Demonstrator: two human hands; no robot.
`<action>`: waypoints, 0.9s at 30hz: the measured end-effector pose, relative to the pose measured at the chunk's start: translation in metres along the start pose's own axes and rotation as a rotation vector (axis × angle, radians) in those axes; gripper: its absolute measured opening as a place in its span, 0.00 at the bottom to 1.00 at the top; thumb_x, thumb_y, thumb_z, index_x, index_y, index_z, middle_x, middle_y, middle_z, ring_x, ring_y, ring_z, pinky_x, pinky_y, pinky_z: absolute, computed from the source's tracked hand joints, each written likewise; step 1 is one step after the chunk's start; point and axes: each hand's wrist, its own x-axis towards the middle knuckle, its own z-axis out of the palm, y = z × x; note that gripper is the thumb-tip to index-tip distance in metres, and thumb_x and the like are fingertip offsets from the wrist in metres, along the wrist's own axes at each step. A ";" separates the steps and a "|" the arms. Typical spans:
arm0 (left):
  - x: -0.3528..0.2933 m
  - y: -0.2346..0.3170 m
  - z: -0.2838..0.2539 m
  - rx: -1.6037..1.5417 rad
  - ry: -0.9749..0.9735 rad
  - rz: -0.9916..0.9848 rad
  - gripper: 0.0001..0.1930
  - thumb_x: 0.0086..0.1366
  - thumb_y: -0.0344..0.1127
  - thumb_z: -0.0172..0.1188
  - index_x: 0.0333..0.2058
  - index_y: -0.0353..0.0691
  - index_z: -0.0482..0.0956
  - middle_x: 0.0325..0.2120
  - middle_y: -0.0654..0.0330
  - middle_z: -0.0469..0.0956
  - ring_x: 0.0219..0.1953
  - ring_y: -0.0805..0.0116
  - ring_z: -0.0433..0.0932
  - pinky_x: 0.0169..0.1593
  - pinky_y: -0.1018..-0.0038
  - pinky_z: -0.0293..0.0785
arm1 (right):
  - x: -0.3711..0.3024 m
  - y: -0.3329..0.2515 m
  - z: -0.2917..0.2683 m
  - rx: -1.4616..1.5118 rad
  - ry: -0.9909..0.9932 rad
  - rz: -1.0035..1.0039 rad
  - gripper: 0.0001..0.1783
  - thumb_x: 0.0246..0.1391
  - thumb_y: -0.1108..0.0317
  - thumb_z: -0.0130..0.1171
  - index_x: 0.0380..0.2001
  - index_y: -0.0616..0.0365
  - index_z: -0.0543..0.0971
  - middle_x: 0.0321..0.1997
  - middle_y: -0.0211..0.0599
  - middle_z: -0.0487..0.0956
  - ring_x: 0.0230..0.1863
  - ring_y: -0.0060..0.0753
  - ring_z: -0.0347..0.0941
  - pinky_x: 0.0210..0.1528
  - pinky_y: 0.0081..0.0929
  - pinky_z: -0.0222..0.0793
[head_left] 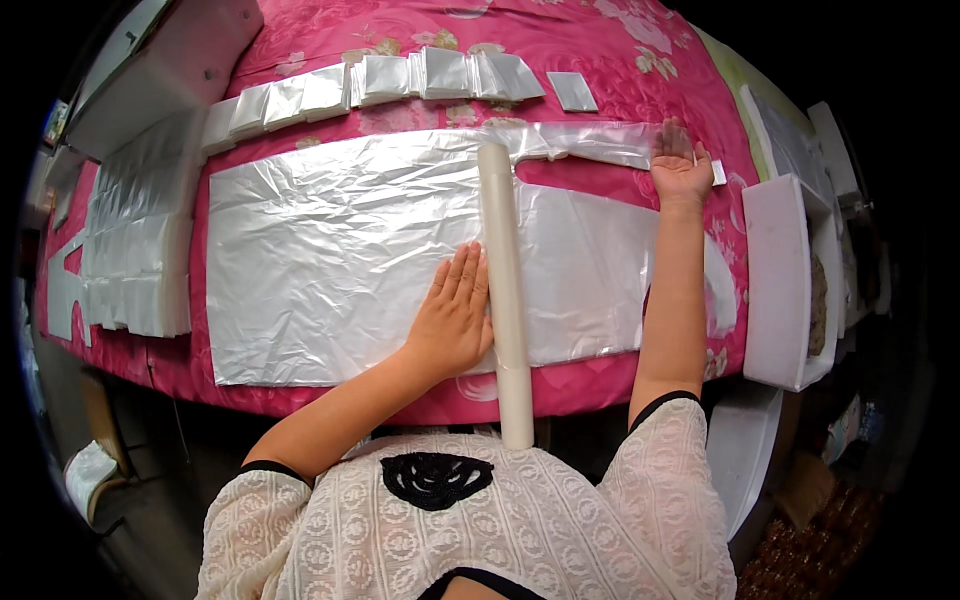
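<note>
Head view shows the left hand (452, 312) flat, fingers extended, on the silvery plastic sheet (310, 260), just left of the pale tube (508, 270) lying across it; the right hand (683, 172) is open, palm up, at the end of a narrow strip (600, 141). Good smoothing probably calls for even left-palm pressure, the tube steadied, the strip straightened gently.

The pale tube (510, 300) hides some plastic film (320, 260) (a strip underneath).
</note>
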 end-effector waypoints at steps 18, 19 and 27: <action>-0.001 -0.010 0.028 0.125 0.136 0.066 0.35 0.57 0.40 0.43 0.59 0.22 0.50 0.62 0.38 0.46 0.66 0.47 0.44 0.66 0.57 0.40 | -0.308 0.350 0.072 -1.703 -1.654 0.033 0.45 0.48 0.47 0.53 0.62 0.65 0.52 0.57 0.60 0.64 0.58 0.56 0.60 0.61 0.44 0.52; 0.000 -0.008 0.025 0.085 0.108 0.060 0.35 0.57 0.40 0.44 0.59 0.22 0.50 0.62 0.38 0.45 0.66 0.47 0.43 0.66 0.57 0.39 | -0.320 0.354 0.077 -1.693 -1.691 0.053 0.45 0.48 0.47 0.53 0.62 0.65 0.53 0.60 0.61 0.60 0.60 0.55 0.58 0.62 0.43 0.50; -0.017 -0.020 0.002 -0.045 0.276 0.113 0.35 0.54 0.39 0.50 0.59 0.26 0.53 0.62 0.42 0.50 0.65 0.46 0.48 0.65 0.55 0.44 | -0.330 0.299 0.115 -1.246 -1.949 -0.110 0.37 0.47 0.51 0.58 0.55 0.65 0.65 0.62 0.57 0.60 0.62 0.49 0.57 0.62 0.37 0.53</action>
